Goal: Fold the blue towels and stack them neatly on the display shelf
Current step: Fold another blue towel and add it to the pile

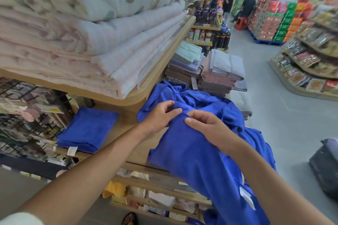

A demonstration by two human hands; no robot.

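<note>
A loose blue towel [192, 153] drapes over the front edge of the wooden display shelf [121, 121]. Its long axis runs from the hands down towards us, and it trails below the shelf's right end. We see both hands at its far, upper edge, almost touching. The left hand [161, 117] pinches the cloth with curled fingers, and the right hand [206, 126] pinches it between thumb and fingertips. Just behind them lies a crumpled heap of blue towels [203, 99]. One folded blue towel [87, 128] rests flat near the shelf's left end, closer to the left hand, so we judge the finished fold must travel leftward.
</note>
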